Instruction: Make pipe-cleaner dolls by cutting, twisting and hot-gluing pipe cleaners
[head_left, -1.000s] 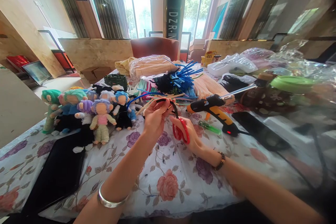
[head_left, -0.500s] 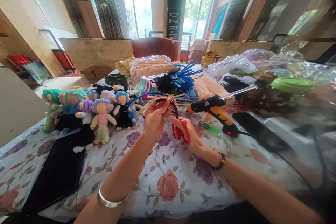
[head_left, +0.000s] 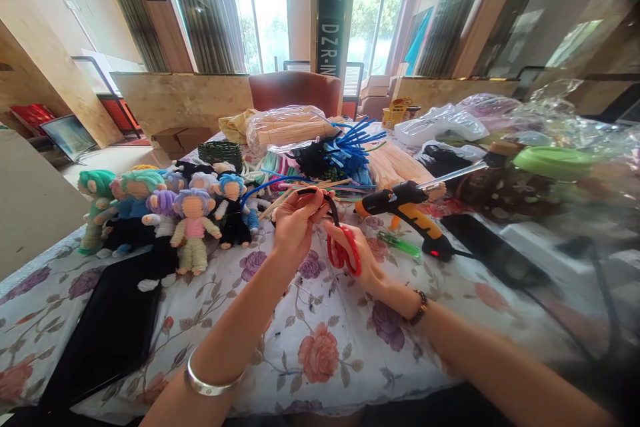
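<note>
Along the left of the flowered tablecloth (head_left: 320,353), a flat black tray (head_left: 113,327) is lying at an angle, and a group of small dolls (head_left: 195,227) is occupying the area behind and beside it. Next, the left hand (head_left: 295,220), with a silver bangle (head_left: 213,377) on its arm, is pinching a black strip (head_left: 306,191) between thumb and fingers pressed together; the strip is arching above the cloth, near the middle. Behind it, a bundle of blue stems (head_left: 355,143) is fanning out. Just to the right, red-handled scissors (head_left: 357,255) are pointing up toward the strip; the blades' closure cannot be told. The right hand (head_left: 369,261) is gripping the handles, its fingers curling around the loops. Beyond that hand, a green lighter (head_left: 400,244) is lying near an orange-and-black glue gun (head_left: 400,201), whose red light is glowing. Farther right, a green-lidded jar (head_left: 555,161) is standing, partly blurred.
</note>
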Action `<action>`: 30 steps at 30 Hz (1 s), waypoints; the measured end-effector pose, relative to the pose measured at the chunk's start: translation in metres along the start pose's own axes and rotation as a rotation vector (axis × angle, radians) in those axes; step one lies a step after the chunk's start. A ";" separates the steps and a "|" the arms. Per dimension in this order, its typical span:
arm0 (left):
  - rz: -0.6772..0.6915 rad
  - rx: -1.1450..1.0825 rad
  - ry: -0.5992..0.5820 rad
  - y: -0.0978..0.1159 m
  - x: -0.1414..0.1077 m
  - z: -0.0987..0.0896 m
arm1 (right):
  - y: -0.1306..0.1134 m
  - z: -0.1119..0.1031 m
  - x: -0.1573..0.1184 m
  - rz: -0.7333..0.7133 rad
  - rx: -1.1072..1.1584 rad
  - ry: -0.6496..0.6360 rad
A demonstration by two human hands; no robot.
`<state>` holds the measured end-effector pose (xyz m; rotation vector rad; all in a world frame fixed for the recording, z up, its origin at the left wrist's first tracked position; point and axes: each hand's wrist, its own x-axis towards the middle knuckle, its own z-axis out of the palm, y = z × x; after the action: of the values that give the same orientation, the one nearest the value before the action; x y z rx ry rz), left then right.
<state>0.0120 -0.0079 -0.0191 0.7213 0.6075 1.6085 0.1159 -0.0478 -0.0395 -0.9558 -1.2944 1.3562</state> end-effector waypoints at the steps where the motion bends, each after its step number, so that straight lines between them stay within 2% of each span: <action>1: 0.000 0.001 -0.004 0.000 0.000 0.000 | -0.001 0.000 -0.001 -0.004 -0.002 -0.001; 11: -0.007 -0.006 0.005 0.001 -0.001 0.000 | 0.006 -0.003 0.002 -0.033 -0.041 -0.017; 24: -0.020 -0.006 -0.012 0.001 -0.001 0.001 | 0.007 -0.002 0.004 0.010 -0.035 0.019; 30: -0.015 -0.027 -0.043 0.003 0.001 0.000 | 0.011 -0.002 0.005 -0.065 -0.046 0.017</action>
<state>0.0101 -0.0078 -0.0172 0.7278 0.5577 1.5805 0.1150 -0.0421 -0.0503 -0.9463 -1.3381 1.2708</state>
